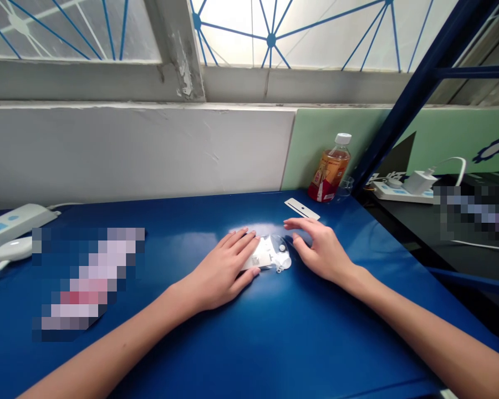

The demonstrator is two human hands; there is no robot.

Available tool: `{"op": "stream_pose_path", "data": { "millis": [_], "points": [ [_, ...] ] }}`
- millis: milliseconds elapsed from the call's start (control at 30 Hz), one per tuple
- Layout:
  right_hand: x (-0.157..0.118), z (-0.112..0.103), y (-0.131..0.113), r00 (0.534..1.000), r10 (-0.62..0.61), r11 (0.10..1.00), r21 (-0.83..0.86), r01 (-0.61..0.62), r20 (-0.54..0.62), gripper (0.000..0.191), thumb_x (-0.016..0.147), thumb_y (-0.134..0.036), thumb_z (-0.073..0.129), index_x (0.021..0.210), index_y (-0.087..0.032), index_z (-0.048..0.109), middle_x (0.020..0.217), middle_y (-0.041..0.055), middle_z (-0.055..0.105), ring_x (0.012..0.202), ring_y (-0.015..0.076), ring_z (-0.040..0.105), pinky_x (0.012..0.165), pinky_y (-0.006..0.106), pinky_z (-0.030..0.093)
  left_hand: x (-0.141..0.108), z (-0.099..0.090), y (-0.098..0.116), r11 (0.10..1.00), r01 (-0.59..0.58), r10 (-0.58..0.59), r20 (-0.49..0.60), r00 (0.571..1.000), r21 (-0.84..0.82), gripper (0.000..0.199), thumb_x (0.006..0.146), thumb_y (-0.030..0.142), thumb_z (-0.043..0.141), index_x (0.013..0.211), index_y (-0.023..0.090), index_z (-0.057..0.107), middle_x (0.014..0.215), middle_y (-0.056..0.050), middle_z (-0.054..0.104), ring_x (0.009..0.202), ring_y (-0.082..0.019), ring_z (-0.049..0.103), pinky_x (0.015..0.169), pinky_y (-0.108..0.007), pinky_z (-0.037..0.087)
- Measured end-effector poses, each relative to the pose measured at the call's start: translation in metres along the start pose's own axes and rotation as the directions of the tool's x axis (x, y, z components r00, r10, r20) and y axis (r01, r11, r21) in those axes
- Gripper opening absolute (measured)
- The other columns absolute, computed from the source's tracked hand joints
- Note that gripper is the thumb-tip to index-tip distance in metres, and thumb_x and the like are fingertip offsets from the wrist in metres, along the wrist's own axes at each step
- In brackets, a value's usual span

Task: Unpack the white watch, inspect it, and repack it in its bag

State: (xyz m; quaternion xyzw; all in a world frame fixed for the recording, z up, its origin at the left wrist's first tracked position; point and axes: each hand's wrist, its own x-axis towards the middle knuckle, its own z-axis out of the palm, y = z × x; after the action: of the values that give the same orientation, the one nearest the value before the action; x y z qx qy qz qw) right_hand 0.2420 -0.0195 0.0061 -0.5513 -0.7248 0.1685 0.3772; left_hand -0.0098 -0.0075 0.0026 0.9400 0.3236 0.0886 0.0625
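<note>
My left hand (227,269) lies flat, fingers stretched out, over the left part of a small clear packet (279,244). White pieces show through the packet, with a small round part at its right end; their kind I cannot make out. Just right of the packet, my right hand (322,249) hovers or rests with its fingers bent and apart, holding nothing. Beyond its fingertips lies a flat white strip (302,209) with a dark line along it.
The blue table (183,354) runs back to the wall. A bottle of reddish-brown drink (330,169) stands at the back right, by a blue metal post (399,105). At the left are a power strip (16,224) and a white plug-like device (11,249); a blurred-out object lies nearby.
</note>
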Motion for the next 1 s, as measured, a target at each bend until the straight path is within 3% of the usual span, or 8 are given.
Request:
{"op": "stream_pose_path", "data": {
  "millis": [100, 200, 300, 400, 500, 633, 867, 1000],
  "points": [
    [0.003, -0.005, 0.001, 0.996, 0.049, 0.999, -0.007, -0.049, 0.079, 0.028, 0.085, -0.019, 0.052, 0.108, -0.019, 0.068, 0.089, 0.0060, 0.076, 0.085, 0.0249, 0.072, 0.077, 0.039, 0.057, 0.001, 0.000, 0.000, 1.000, -0.010, 0.010, -0.018, 1.000, -0.010, 0.055, 0.103, 0.044, 0.035, 0.151, 0.018, 0.031, 0.156, -0.010, 0.034, 0.148, -0.030, 0.018, 0.118, -0.050, 0.024],
    [0.001, -0.004, -0.001, 0.979, -0.020, 0.989, 0.149, -0.011, 0.205, 0.027, 0.090, -0.023, 0.052, 0.111, -0.019, 0.067, 0.092, 0.0048, 0.077, 0.085, 0.0217, 0.073, 0.078, 0.035, 0.057, 0.001, 0.001, 0.001, 1.000, 0.008, -0.008, -0.030, 1.000, 0.009, 0.053, 0.103, 0.041, 0.032, 0.150, 0.015, 0.033, 0.155, -0.013, 0.036, 0.148, -0.032, 0.017, 0.117, -0.052, 0.025],
    [-0.003, -0.002, -0.004, 0.957, -0.160, 0.976, 0.187, 0.116, 0.242, 0.027, 0.089, -0.026, 0.058, 0.114, -0.019, 0.067, 0.109, 0.0076, 0.074, 0.098, 0.0220, 0.071, 0.087, 0.034, 0.056, 0.000, 0.003, 0.002, 1.000, 0.015, -0.014, -0.044, 0.999, 0.019, 0.052, 0.103, 0.041, 0.034, 0.149, 0.016, 0.036, 0.153, -0.014, 0.037, 0.147, -0.033, 0.019, 0.116, -0.053, 0.026],
    [-0.007, -0.001, -0.005, 0.909, -0.314, 0.949, 0.112, 0.294, 0.275, 0.032, 0.088, -0.028, 0.063, 0.118, -0.019, 0.066, 0.117, 0.0109, 0.070, 0.109, 0.0243, 0.066, 0.094, 0.037, 0.053, -0.001, 0.005, 0.001, 1.000, 0.012, -0.011, -0.045, 0.999, 0.019, 0.053, 0.103, 0.041, 0.034, 0.149, 0.016, 0.035, 0.152, -0.014, 0.040, 0.146, -0.032, 0.023, 0.115, -0.052, 0.026],
    [-0.009, 0.000, -0.005, 0.871, -0.389, 0.917, 0.035, 0.397, 0.300, 0.038, 0.089, -0.030, 0.062, 0.124, -0.016, 0.062, 0.119, 0.0144, 0.067, 0.110, 0.0259, 0.063, 0.094, 0.040, 0.053, -0.001, 0.005, 0.001, 1.000, 0.014, -0.013, -0.056, 0.998, 0.016, 0.053, 0.103, 0.042, 0.033, 0.148, 0.015, 0.036, 0.151, -0.015, 0.041, 0.144, -0.031, 0.029, 0.115, -0.051, 0.027],
    [-0.010, 0.000, -0.007, 0.854, -0.402, 0.897, -0.044, 0.439, 0.330, 0.035, 0.092, -0.025, 0.055, 0.126, -0.018, 0.061, 0.115, 0.0144, 0.067, 0.105, 0.0265, 0.063, 0.088, 0.042, 0.055, 0.000, 0.004, 0.002, 1.000, 0.011, -0.011, -0.070, 0.997, -0.002, 0.052, 0.102, 0.042, 0.034, 0.147, 0.016, 0.038, 0.149, -0.015, 0.044, 0.141, -0.031, 0.034, 0.114, -0.051, 0.029],
    [-0.016, 0.003, -0.012, 0.817, -0.436, 0.846, -0.138, 0.515, 0.378, 0.046, 0.094, -0.019, 0.046, 0.140, -0.014, 0.049, 0.140, 0.0181, 0.054, 0.136, 0.0319, 0.043, 0.108, 0.053, 0.043, 0.000, 0.005, 0.003, 1.000, 0.011, -0.010, -0.052, 0.999, 0.019, 0.053, 0.103, 0.042, 0.033, 0.147, 0.013, 0.037, 0.149, -0.016, 0.044, 0.141, -0.032, 0.035, 0.114, -0.051, 0.028],
    [-0.019, 0.005, -0.015, 0.811, -0.391, 0.856, -0.151, 0.494, 0.435, 0.050, 0.096, -0.022, 0.043, 0.144, -0.006, 0.043, 0.146, 0.0212, 0.046, 0.143, 0.0324, 0.033, 0.113, 0.052, 0.038, 0.000, 0.006, 0.003, 1.000, 0.010, -0.008, -0.061, 0.998, 0.028, 0.052, 0.103, 0.040, 0.034, 0.147, 0.014, 0.037, 0.148, -0.016, 0.044, 0.140, -0.032, 0.035, 0.114, -0.051, 0.028]
  ]
}}
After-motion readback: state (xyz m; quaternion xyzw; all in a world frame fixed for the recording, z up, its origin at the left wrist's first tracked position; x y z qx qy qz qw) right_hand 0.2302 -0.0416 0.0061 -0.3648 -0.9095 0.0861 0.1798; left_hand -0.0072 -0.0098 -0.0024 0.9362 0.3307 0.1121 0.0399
